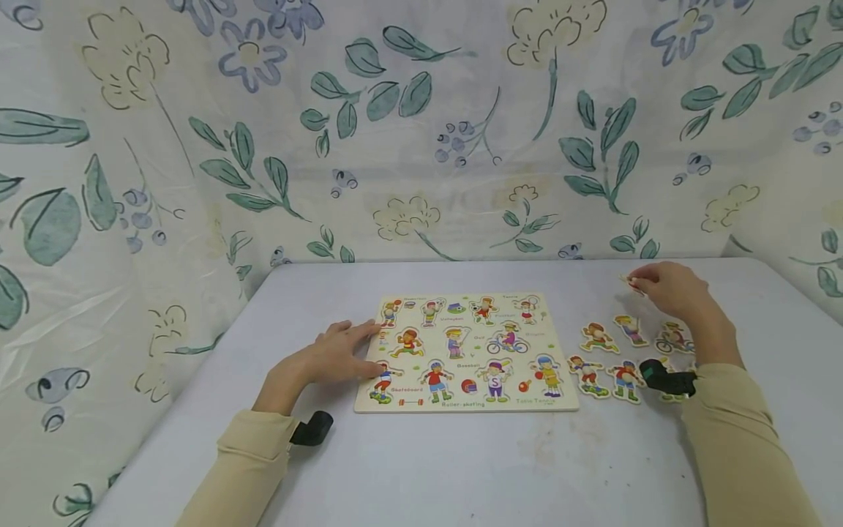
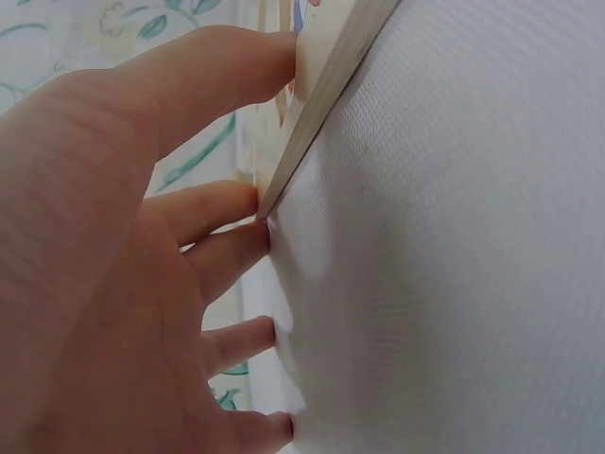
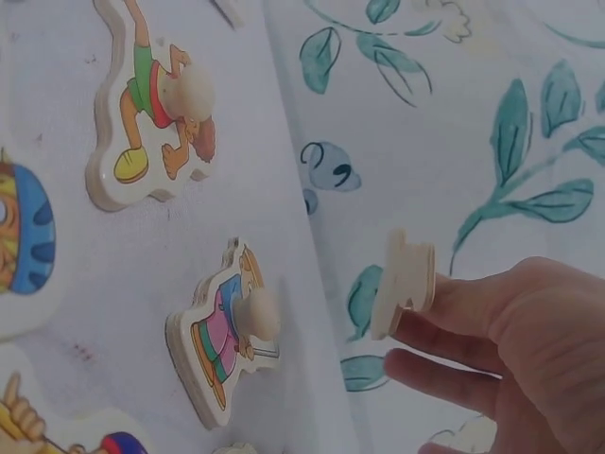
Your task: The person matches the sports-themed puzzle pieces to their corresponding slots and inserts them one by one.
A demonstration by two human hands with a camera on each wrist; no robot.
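Note:
A wooden puzzle board (image 1: 566,401) printed with figures playing sports lies on the table. My left hand (image 1: 326,357) rests at its left edge, with the thumb (image 2: 255,66) on the board and the other fingers spread along its edge and the table. Beyond the loose pieces, at the far right of the table, my right hand (image 1: 675,294) pinches a small wooden puzzle piece (image 3: 405,284) above the surface. That piece is seen edge-on, so its picture is hidden. Nearest to this hand lie a golfer piece (image 1: 630,331) and a runner piece (image 3: 151,113), each with a round knob.
Right of the board lie more knobbed pieces: a cyclist (image 1: 673,338), a skateboarder (image 1: 588,377) and a roller skater (image 1: 626,382). The black right wrist camera (image 1: 665,378) partly covers others. A flowered cloth (image 1: 421,168) hangs behind the white table (image 1: 448,468).

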